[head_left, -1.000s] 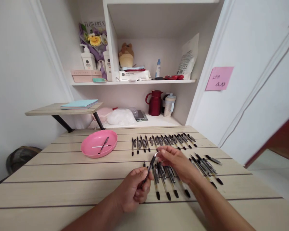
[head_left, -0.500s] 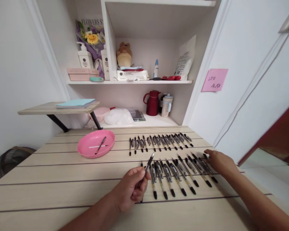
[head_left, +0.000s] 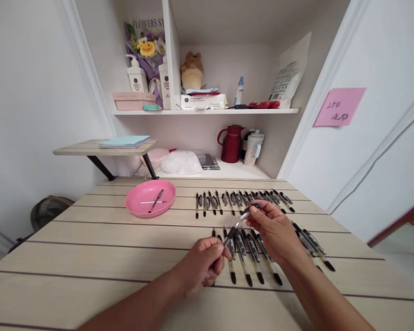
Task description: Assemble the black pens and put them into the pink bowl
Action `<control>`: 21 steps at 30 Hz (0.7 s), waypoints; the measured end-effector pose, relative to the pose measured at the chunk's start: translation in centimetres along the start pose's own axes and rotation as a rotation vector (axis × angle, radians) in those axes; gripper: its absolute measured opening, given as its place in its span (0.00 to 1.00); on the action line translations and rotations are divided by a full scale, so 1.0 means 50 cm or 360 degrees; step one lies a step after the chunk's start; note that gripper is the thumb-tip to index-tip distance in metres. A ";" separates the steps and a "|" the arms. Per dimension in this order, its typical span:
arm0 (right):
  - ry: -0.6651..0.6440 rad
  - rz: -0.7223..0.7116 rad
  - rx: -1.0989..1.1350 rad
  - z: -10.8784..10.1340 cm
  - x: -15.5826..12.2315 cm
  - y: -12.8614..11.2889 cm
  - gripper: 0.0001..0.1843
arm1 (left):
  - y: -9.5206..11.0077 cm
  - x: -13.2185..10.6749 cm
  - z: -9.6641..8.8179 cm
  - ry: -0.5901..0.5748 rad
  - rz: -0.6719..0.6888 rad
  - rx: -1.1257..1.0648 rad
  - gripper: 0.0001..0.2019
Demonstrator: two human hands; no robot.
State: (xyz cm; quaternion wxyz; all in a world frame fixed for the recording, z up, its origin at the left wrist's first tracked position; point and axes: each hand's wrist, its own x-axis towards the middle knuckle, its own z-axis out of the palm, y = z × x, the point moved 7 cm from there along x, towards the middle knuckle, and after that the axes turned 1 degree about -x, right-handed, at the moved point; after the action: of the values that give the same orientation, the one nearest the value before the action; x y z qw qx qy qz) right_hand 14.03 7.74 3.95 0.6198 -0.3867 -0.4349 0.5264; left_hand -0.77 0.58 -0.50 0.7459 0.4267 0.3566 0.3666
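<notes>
My left hand (head_left: 203,264) is closed around the lower part of a black pen (head_left: 232,233), holding it tilted up to the right. My right hand (head_left: 274,227) pinches the pen's upper silver end (head_left: 245,214) between thumb and fingers. Both hands hover over the wooden table (head_left: 89,257). Under them lies a near row of several black pens (head_left: 251,262), partly hidden by my right hand. A far row of several pens (head_left: 227,201) lies behind.
A pink dish (head_left: 150,198) with one pen and a thin white refill stands at the left. Behind the table, shelves hold a red jug (head_left: 231,144), a cup, bottles and boxes. A small raised shelf (head_left: 101,149) carries a blue book. A pink note (head_left: 338,107) is on the wall.
My right hand came back from the right end of the near pen row and now pinches the top of the pen in my left hand. The camera shifted slightly.
</notes>
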 end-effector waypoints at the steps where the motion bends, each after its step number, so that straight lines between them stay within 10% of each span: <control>1: -0.0008 -0.0005 0.0022 0.006 -0.002 0.001 0.17 | 0.000 0.000 0.000 -0.0009 0.0002 0.0001 0.10; 21: -0.0234 0.0160 -0.0196 0.035 -0.029 0.041 0.19 | -0.003 0.004 -0.003 -0.0012 0.0002 0.0025 0.10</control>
State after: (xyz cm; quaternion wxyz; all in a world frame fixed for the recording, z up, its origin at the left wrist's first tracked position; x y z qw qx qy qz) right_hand 11.63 6.63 2.41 0.5342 -0.4057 -0.4908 0.5560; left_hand -0.75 0.74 -0.73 0.7436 0.4342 0.3564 0.3627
